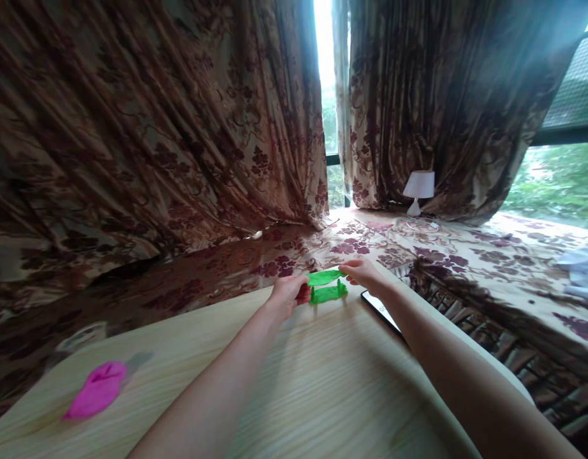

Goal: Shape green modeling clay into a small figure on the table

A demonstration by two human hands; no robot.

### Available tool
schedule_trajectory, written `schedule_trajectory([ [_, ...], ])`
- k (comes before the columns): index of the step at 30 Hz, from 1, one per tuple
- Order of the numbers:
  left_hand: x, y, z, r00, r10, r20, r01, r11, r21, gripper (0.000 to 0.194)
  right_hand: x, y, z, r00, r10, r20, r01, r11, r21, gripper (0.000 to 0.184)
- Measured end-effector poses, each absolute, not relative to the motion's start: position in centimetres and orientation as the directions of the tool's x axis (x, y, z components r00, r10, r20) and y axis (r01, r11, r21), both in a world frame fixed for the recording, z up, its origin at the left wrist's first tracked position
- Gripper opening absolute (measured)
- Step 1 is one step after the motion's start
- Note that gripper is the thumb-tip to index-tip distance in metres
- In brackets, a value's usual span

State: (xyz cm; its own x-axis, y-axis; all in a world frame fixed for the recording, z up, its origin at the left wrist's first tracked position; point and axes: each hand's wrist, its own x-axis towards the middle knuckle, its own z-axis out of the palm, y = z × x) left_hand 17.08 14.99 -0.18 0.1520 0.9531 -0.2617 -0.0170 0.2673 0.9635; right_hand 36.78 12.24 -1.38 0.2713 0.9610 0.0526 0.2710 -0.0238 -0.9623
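Observation:
Both hands hold a flat strip of bright green modelling clay (325,277) by its two ends. My left hand (288,294) pinches the left end, and my right hand (363,273) grips the right end between thumb and fingers. Just below the strip, a second green clay piece (329,293) rests near the table's far edge, with short upright bits at its ends. Whether the strip touches those upright bits I cannot tell. A flattened pink clay lump (97,390) lies apart at the table's left side.
The pale wooden table (275,395) ends just beyond my hands. A phone (381,311) with a lit screen lies partly beneath my right forearm. Past the table, a small white lamp (419,186) stands on flowered fabric, before patterned curtains (179,115) and a window.

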Motion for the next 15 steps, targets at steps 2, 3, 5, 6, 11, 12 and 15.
schedule_trajectory([
  [2, 17.2, 14.9, -0.5, 0.148, 0.951, -0.272, 0.001, 0.275, 0.961, 0.012, 36.9, 12.1, -1.7, 0.266, 0.963, 0.049, 0.286, -0.03, -0.958, 0.021],
  [3, 17.2, 14.9, -0.7, 0.146, 0.95, -0.276, 0.008, 0.278, 0.961, 0.012, 36.9, 12.0, -1.9, 0.264, 0.963, 0.049, 0.292, -0.032, -0.956, 0.02],
  [5, 17.3, 14.8, -1.0, 0.139, 0.949, -0.284, 0.022, 0.284, 0.959, 0.011, 37.0, 11.9, -2.2, 0.261, 0.964, 0.05, 0.302, -0.033, -0.953, 0.02],
  [6, 17.4, 14.7, -1.1, 0.136, 0.948, -0.287, 0.03, 0.285, 0.958, 0.011, 37.1, 11.9, -2.3, 0.261, 0.964, 0.05, 0.306, -0.034, -0.951, 0.02],
  [11, 17.6, 14.5, -1.2, 0.116, 0.952, -0.283, 0.064, 0.277, 0.959, 0.01, 37.6, 12.2, -3.1, 0.25, 0.967, 0.053, 0.324, -0.032, -0.946, 0.019],
  [12, 17.6, 14.5, -1.2, 0.112, 0.953, -0.28, 0.071, 0.274, 0.959, 0.009, 37.7, 12.3, -3.2, 0.243, 0.969, 0.053, 0.327, -0.031, -0.944, 0.019],
  [15, 17.6, 14.5, -1.2, 0.102, 0.957, -0.273, 0.094, 0.264, 0.96, 0.008, 38.1, 12.5, -3.3, 0.22, 0.974, 0.045, 0.335, -0.032, -0.942, 0.019],
])
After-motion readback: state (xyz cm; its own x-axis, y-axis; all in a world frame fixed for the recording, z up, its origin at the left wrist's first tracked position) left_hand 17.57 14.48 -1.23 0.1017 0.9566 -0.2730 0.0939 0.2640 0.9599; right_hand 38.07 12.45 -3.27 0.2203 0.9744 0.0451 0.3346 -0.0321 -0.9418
